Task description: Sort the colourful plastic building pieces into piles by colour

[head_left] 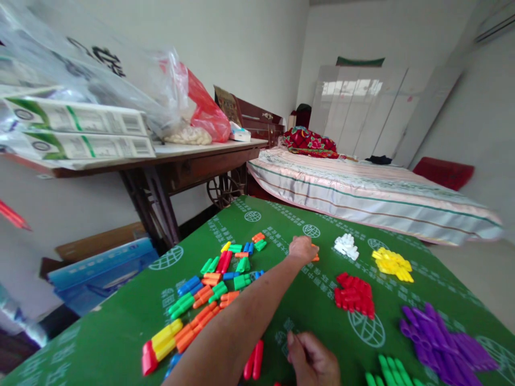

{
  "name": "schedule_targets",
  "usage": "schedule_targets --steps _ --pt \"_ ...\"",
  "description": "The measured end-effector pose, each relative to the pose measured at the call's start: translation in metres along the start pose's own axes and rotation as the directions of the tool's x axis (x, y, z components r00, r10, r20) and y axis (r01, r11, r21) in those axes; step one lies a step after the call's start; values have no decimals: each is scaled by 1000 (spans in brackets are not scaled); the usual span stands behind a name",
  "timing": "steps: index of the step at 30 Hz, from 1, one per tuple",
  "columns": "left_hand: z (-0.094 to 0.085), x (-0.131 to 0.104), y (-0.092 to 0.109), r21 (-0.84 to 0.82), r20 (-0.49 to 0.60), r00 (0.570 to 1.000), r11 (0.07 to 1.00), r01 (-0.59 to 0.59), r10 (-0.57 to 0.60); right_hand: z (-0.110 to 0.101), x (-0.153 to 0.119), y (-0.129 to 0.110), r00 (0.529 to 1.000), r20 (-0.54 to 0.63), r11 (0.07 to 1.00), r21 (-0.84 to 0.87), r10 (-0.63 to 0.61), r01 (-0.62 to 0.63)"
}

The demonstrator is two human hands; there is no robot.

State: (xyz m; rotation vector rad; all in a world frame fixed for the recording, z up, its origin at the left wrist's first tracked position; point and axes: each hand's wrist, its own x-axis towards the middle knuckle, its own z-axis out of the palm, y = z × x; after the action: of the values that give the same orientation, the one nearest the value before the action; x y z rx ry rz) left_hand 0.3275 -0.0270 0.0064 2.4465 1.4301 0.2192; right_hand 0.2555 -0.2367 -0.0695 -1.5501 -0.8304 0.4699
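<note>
Head view, only view; places taken from the red pile (354,294) on the green worktop (120,343). Left hand (302,249) lies beyond the pile and to its left, fingers bent down over a few orange pieces (316,258). These sit left of the pile and farther out, just short of level with the white pile (346,246); their ends show at the right edge of the left grip, so the left hand is much the nearer. Their long axis appears roughly crosswise; too little shows to be sure. Whether the left grip has closed on them: cannot tell. Right hand (313,360), nearer side and left of the pile, loosely curled, thumb near the forefinger; cannot tell if it pinches anything. Obscured: the left forearm crosses part of the mixed pieces (219,289), left of the pile, and partly covers a red pair (254,360). Green pieces (392,371), nearer side, cut off by the lower edge.
</note>
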Motion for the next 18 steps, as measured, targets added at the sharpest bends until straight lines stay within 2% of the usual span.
schedule_targets --steps 5,9,13,15,18 --pt "-13 -4 -17 28 -37 999 1000 12 -11 0 0 -1 1000 -8 1000 14 -8 8" --pt "-40 3 -55 98 -74 995 992 76 -69 1 0 2 1000 4 1000 28 -12 12" --pt "-68 8 -98 159 -82 978 966 204 -193 4 1 5 1000 -10 999 36 -20 20" --pt "-76 10 -113 173 -63 964 949 265 -257 5 1 5 999 -22 999 38 -28 28" --pt "-78 11 -124 172 -34 957 941 291 -289 5 2 5 999 -33 999 33 -38 39"
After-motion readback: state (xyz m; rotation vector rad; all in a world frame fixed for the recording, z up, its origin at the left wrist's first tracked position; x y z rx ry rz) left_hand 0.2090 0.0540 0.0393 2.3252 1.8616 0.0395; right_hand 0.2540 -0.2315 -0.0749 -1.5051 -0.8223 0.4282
